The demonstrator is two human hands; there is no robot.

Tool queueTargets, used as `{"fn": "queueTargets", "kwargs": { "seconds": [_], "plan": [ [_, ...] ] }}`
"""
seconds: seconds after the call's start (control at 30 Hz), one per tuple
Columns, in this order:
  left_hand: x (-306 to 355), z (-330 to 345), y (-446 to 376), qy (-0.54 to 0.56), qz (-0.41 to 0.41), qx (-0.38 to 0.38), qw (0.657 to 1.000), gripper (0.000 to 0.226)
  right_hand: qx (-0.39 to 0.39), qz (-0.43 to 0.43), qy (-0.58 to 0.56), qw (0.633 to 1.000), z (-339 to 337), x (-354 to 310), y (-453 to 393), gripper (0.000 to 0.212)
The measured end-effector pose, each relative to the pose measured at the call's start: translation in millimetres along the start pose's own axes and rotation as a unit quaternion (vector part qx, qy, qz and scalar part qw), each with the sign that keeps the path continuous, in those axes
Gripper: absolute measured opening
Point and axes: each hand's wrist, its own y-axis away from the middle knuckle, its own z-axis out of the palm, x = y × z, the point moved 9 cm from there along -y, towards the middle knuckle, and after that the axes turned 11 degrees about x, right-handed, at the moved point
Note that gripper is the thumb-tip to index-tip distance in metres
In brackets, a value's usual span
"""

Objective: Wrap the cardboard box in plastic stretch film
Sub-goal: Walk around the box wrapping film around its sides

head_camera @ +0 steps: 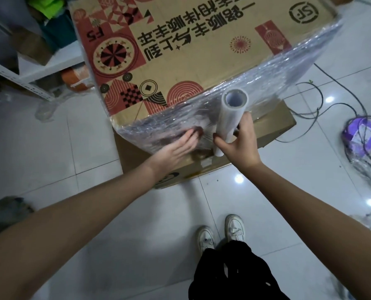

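The left hand [181, 146] lies flat, fingers straight, pressing the stretch film [273, 83] onto the near side of the cardboard box [180, 46], which sits on a lower plain box [273, 124] on the tiled floor [50, 137]. Beside it, the right hand's [240, 144] grip is curled round the film roll [230, 118], held upright against that same side. Film already bands the near face and runs round the right corner; the printed top shows bare cardboard. By this view the wrap is partly done, with the top and any hidden sides probably left.
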Motion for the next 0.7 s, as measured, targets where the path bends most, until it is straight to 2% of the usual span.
{"fn": "queueTargets", "kwargs": {
  "seconds": [0.07,0.13,0.2,0.23,0.3,0.37,0.43,0.6,0.7],
  "plan": [
    [15.0,-13.3,-11.8,0.056,0.011,0.062,0.996,0.054,0.0,-0.013,0.052,0.999,-2.8,0.8,1.4,0.045],
    [28.9,-15.1,-25.7,0.038,0.051,0.082,0.995,0.053,0.005,-0.039,0.109,0.993,-6.2,2.8,1.5,0.044],
    [18.2,-4.3,-32.3,0.029,0.03,0.046,0.998,0.051,0.003,-0.041,0.111,0.993,-6.9,6.9,-0.5,0.049],
    [12.8,0.9,-34.1,-0.009,0.022,0.035,0.999,0.048,0.002,-0.033,0.09,0.995,-6.4,9.0,-1.7,0.053],
    [19.8,15.1,-37.3,-0.066,0.059,0.0,0.996,0.059,0.012,-0.027,0.034,0.999,-6.2,8.5,-4.8,0.06],
    [15.6,21.1,-34.3,-0.093,0.039,-0.017,0.995,0.066,0.023,-0.031,0.018,0.999,-4.4,6.8,-4.5,0.056],
    [10.4,24.8,-35.3,-0.081,0.013,-0.017,0.996,0.066,0.042,-0.022,0.046,0.998,-1.5,7.9,-0.4,0.054],
    [22.3,34.9,-37.5,-0.071,0.039,-0.063,0.995,0.07,0.059,0.066,0.038,0.995,10.2,23.8,6.7,0.065],
    [33.6,31.4,-39.9,-0.041,0.081,-0.053,0.994,0.067,0.031,0.077,0.084,0.993,11.9,33.4,2.8,0.05]
  ]
}}
